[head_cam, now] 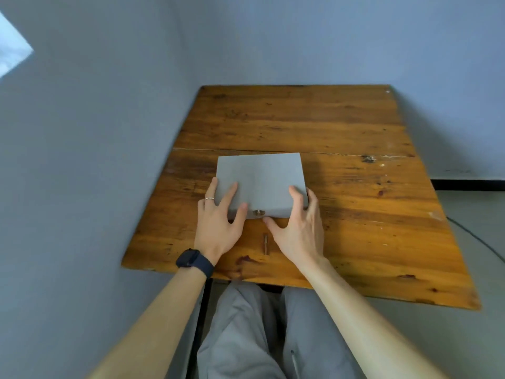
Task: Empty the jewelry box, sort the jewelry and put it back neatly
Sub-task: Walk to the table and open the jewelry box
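Note:
A flat grey jewelry box (261, 179) lies on the wooden table (355, 203) with its lid down. A small metal clasp (258, 212) shows on its near edge. My left hand (218, 222) rests on the box's near left corner, fingers spread over the lid and thumb by the clasp. It wears a ring and a dark watch. My right hand (297, 228) cups the near right corner, fingers on the lid and side, thumb under the front edge. No jewelry is visible.
The table stands in a corner, with blue-grey walls at the left and the back. A small dark mark or slot (265, 243) lies in the wood between my hands. My grey-trousered legs (259, 337) sit under the near edge. A cable (475, 236) runs along the floor at right.

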`<action>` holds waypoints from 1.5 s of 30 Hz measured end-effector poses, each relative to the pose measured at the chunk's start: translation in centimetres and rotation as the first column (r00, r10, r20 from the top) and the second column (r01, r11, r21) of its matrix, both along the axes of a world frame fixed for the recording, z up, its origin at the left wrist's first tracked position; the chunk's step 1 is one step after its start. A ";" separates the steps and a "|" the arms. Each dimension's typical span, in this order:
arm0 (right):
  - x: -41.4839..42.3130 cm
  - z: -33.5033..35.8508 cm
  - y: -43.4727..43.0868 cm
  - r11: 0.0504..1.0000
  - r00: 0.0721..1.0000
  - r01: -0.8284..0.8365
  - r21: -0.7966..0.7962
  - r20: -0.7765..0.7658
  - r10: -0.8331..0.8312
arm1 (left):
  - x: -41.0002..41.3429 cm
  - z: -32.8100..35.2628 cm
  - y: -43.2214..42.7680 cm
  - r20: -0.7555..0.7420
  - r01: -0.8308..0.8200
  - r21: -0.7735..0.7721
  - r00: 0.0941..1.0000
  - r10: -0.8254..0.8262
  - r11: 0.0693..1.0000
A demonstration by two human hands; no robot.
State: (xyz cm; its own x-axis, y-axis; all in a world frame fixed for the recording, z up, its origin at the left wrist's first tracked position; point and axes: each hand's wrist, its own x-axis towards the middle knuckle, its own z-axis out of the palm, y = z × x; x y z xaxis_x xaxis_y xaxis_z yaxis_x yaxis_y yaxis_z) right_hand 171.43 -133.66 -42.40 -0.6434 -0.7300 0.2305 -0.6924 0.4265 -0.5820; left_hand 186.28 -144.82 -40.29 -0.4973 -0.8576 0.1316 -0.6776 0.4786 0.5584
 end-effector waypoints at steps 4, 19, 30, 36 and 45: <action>1.1 -0.5 1.9 0.999 0.999 0.047 -0.023 -0.021 -0.047 | 0.7 -0.3 1.4 0.064 0.056 -0.007 0.996 -0.055 0.998; 1.3 -0.7 3.7 0.990 0.994 0.093 -0.104 0.059 -0.088 | 2.4 -0.5 2.1 0.210 0.263 -0.075 0.947 -0.243 0.962; 0.8 -1.1 3.9 0.982 0.971 0.107 -0.155 0.229 -0.069 | 2.6 0.4 0.6 0.038 0.114 0.120 0.992 -0.119 0.986; 0.7 -1.1 4.0 0.988 0.970 0.096 -0.120 0.233 -0.066 | 3.3 1.1 0.4 -0.035 0.078 0.150 0.997 -0.073 0.986; 0.6 -1.0 4.0 0.971 0.963 0.105 -0.215 0.266 -0.045 | 4.0 2.0 0.5 0.051 0.051 -0.061 0.998 -0.048 0.997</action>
State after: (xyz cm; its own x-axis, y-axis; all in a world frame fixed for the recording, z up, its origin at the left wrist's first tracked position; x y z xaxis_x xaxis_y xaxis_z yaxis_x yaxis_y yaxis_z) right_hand 172.03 -129.70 -43.43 -0.7537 -0.6253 0.2024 -0.4769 0.3084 -0.8231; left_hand 190.27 -144.35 -38.33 -0.5460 -0.8228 0.1577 -0.6785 0.5447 0.4929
